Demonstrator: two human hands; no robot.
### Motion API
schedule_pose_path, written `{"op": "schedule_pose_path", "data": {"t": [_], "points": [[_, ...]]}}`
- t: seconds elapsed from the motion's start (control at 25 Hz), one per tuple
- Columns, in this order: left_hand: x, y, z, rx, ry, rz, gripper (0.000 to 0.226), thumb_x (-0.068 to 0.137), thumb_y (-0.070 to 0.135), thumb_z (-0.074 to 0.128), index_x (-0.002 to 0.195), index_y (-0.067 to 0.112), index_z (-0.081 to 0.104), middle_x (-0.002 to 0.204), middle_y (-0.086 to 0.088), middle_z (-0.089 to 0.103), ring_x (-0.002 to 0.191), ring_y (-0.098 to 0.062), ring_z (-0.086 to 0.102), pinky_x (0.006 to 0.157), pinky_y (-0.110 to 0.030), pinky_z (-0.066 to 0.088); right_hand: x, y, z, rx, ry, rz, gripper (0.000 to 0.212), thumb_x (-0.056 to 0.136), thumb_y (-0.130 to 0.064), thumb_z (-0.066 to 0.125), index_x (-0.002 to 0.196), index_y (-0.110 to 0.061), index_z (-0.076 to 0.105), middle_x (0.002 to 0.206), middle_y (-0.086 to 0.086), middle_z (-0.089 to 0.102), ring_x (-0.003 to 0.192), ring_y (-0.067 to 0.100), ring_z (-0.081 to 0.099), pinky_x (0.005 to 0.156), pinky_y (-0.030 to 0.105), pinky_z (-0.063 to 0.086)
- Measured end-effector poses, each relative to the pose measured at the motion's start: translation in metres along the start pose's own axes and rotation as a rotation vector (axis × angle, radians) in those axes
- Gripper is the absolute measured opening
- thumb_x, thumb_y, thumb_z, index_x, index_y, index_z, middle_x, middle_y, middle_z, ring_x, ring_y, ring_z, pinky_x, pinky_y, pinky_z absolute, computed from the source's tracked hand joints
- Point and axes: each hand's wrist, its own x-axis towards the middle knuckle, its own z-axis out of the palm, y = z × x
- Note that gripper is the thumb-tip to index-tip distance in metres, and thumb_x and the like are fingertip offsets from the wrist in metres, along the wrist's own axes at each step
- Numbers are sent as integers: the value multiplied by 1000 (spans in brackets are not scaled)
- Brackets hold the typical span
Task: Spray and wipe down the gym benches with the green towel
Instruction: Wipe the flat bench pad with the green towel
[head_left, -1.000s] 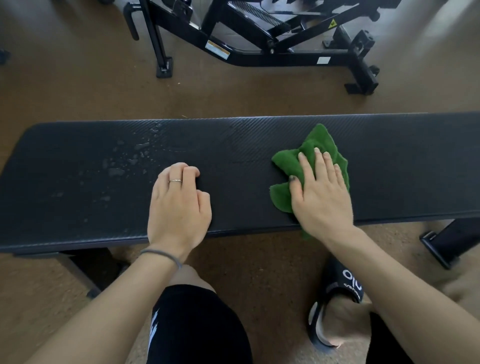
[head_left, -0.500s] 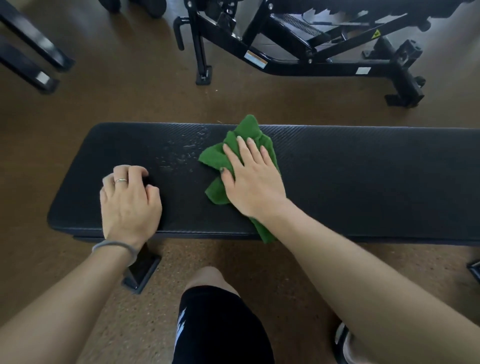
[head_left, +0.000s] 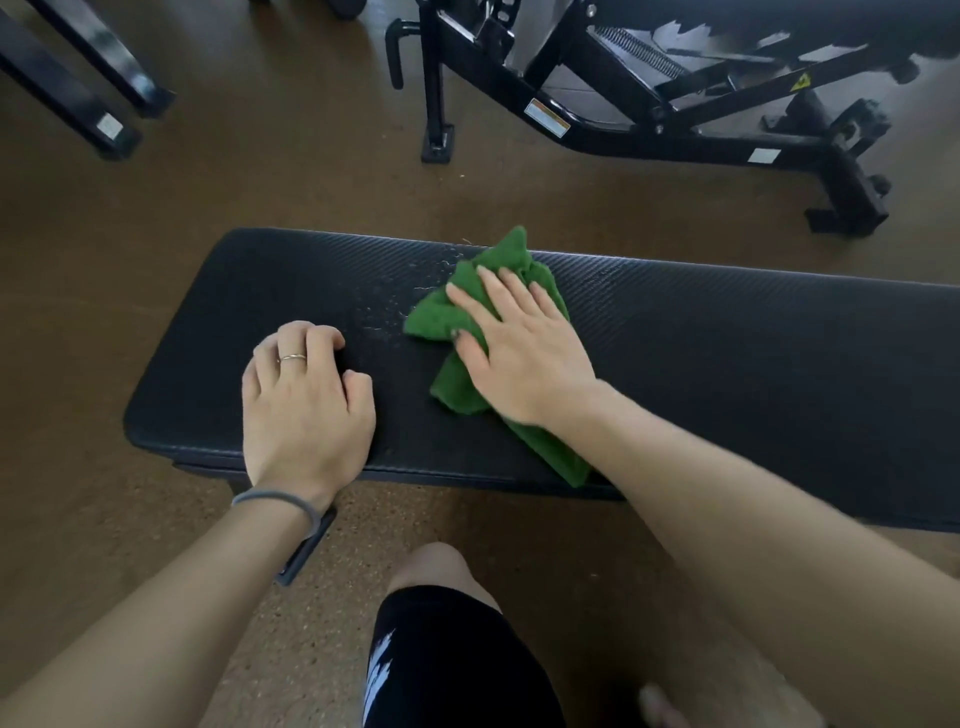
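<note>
Since a second ago, your right hand (head_left: 519, 345) has slid the green towel (head_left: 470, 317) leftward along the bench (head_left: 727, 353) to the spray droplets (head_left: 389, 306). Its fingers lie straight, pressing the towel flat. Your left hand (head_left: 306, 400) rests on the pad, fingers curled, holding nothing.

One flat black bench (head_left: 727, 364) is sitting in front, with one green towel (head_left: 447, 317) lying on it. Two hands are resting on it, the left hand (head_left: 306, 400) and the right hand (head_left: 519, 348). One adjustable bench frame (head_left: 675, 119) is standing behind, and the left hand is wearing one ring (head_left: 292, 357).
</note>
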Motion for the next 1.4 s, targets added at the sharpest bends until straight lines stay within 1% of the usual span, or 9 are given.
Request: {"op": "schedule_pose_path", "data": {"t": [0.16, 0.36, 0.68, 0.84, 0.96, 1.08, 1.2, 1.32, 1.4], "points": [[1, 1, 0, 5, 10, -19, 34, 91, 28, 35, 117, 16, 52, 127, -6, 51, 123, -33, 44, 108, -50, 37, 12, -16, 3, -2, 24, 50, 62, 107, -50, 19, 165, -29, 14, 173, 5, 7, 159, 25, 2, 129, 45, 3], [-2, 4, -1, 29, 7, -28, 31, 91, 25, 38, 116, 15, 52, 128, -7, 52, 122, -34, 45, 104, -49, 38, -53, -40, 14, 4, 31, -166, 62, 105, -48, 25, 163, -25, 24, 171, 8, 18, 158, 28, 12, 128, 49, 12], [4, 0, -2, 23, -22, -80, 34, 91, 25, 36, 120, 18, 51, 132, -2, 50, 125, -30, 44, 106, -46, 37, 99, -44, 10, 34, 26, -247, 57, 106, -50, 25, 161, -34, 28, 170, 4, 22, 156, 27, 16, 128, 46, 10], [4, 4, -4, 19, -36, -98, 33, 91, 23, 35, 119, 19, 51, 132, 1, 49, 126, -28, 43, 108, -46, 36, 75, 39, -5, -19, 104, -98, 60, 105, -51, 21, 160, -29, 31, 152, 10, 46, 139, 31, 43, 117, 44, 29], [6, 6, -5, 28, -44, -103, 33, 90, 23, 36, 119, 17, 51, 132, -1, 48, 126, -29, 43, 110, -46, 34, 47, 84, -18, -79, 64, 13, 62, 105, -50, 19, 160, -24, 31, 144, 11, 50, 131, 31, 47, 114, 43, 32], [7, 7, -3, 30, -27, -107, 32, 90, 23, 39, 118, 14, 53, 130, -3, 50, 124, -29, 44, 110, -47, 34, 73, 62, -17, -102, 0, 37, 60, 105, -51, 20, 153, -19, 39, 133, 13, 55, 118, 35, 53, 104, 46, 38], [7, 6, 0, 2, 7, -101, 31, 90, 22, 39, 116, 14, 54, 129, -2, 51, 123, -28, 45, 108, -44, 33, 118, 27, -22, 22, -37, 6, 54, 106, -50, 19, 126, -17, 57, 114, 9, 63, 99, 34, 61, 84, 45, 39], [4, 6, -2, -16, 22, -89, 31, 91, 23, 38, 116, 16, 54, 129, -1, 51, 122, -27, 45, 107, -44, 34, 146, 4, -23, 143, -133, -11, 53, 107, -49, 18, 100, -18, 60, 92, 2, 65, 75, 25, 58, 80, 41, 42], [4, 4, -3, -24, 15, -87, 31, 91, 24, 37, 117, 17, 53, 130, 0, 50, 123, -28, 45, 107, -45, 34, 143, 1, -23, 129, -127, -57, 55, 107, -51, 17, 110, -18, 61, 88, 0, 63, 75, 24, 58, 82, 41, 45]]}}
